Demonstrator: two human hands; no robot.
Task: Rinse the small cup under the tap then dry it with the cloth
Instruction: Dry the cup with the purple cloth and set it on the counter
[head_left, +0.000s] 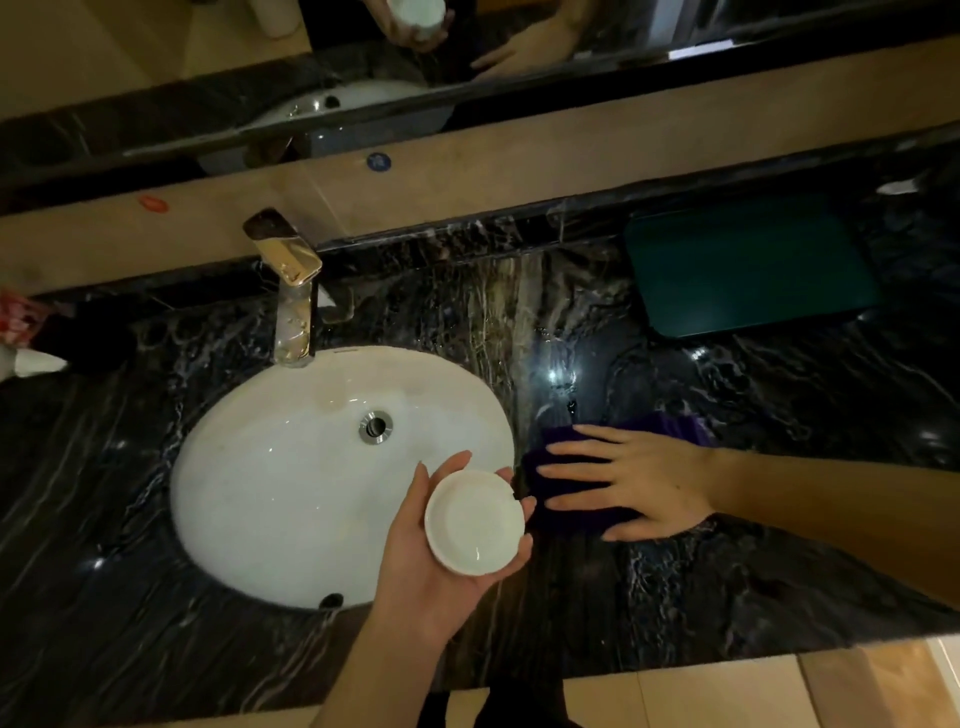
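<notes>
My left hand (423, 571) holds the small white cup (474, 521), mouth up, over the front right rim of the white oval sink (270, 493). A dark purple cloth (566, 512) lies on the black marble counter just right of the sink. My right hand (636, 480) rests flat on the cloth with fingers spread, pointing left toward the cup. The gold tap (291, 291) stands behind the sink at the upper left; no water shows running from it.
A dark green tray (748, 265) lies at the back right of the counter (779, 467). A red-and-white package (18, 317) and a white object (36, 361) sit at the far left. A mirror (363, 62) runs along the back wall.
</notes>
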